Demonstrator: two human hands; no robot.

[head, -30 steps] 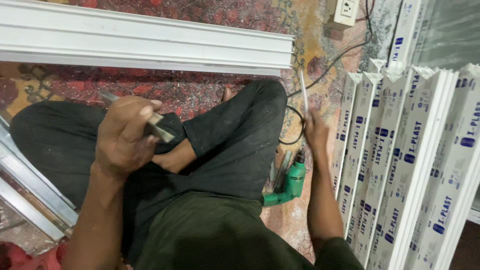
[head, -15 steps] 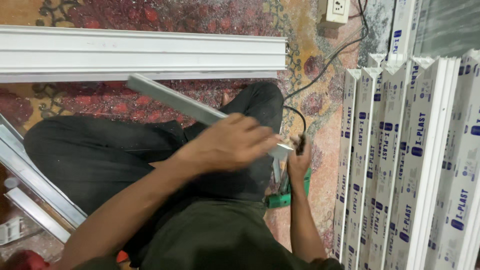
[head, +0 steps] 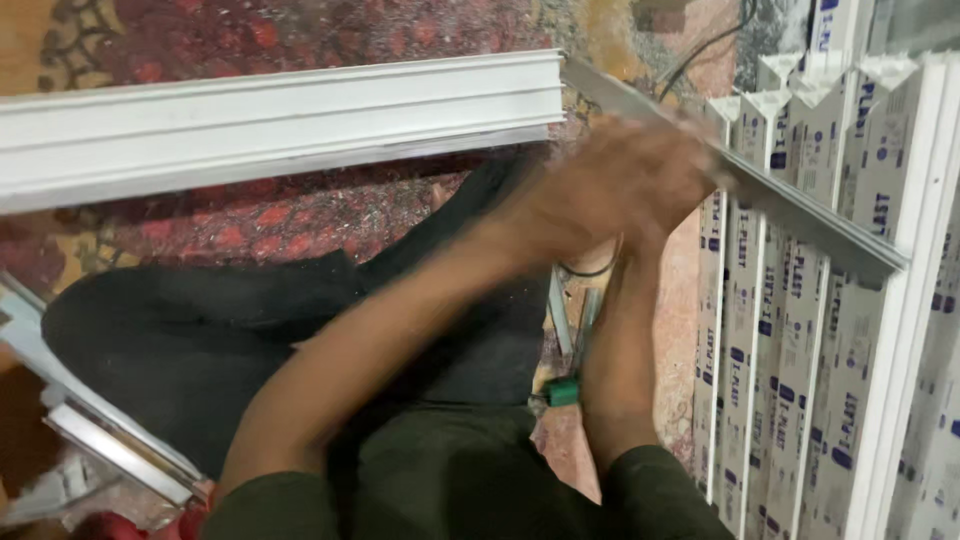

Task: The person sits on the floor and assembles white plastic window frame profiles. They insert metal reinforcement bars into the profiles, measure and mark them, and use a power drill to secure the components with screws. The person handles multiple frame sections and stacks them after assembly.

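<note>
Left fingers: I see my left hand (head: 610, 185) blurred with motion, its fingers clenched around the grey metal strip (head: 800, 215).
Right fingers: my right hand sits behind the left one and is mostly hidden; I cannot tell whether it grips the strip or is released.
Strip: it runs tilted from the end of the white profile (head: 280, 125) at upper middle down to the right, its far end lying across the wrapped profiles (head: 800, 380).
Change: half a second ago the strip lay across my lap, pointing up to the left, with my left hand low over my thigh; now the strip has swung over to the right side and my hand has risen with it. The view has also shifted right.
Drill: a green power tool (head: 562, 390) lies on the floor just beside my right forearm, mostly hidden.
Stacks: white profiles in printed wrapping lie side by side on the right; bare white frame pieces (head: 100, 440) lie at lower left.
Floor: a red patterned carpet (head: 330, 215), with a black cable (head: 700, 50) near the top right.
Me: seated cross-legged in dark trousers (head: 200, 320).
</note>
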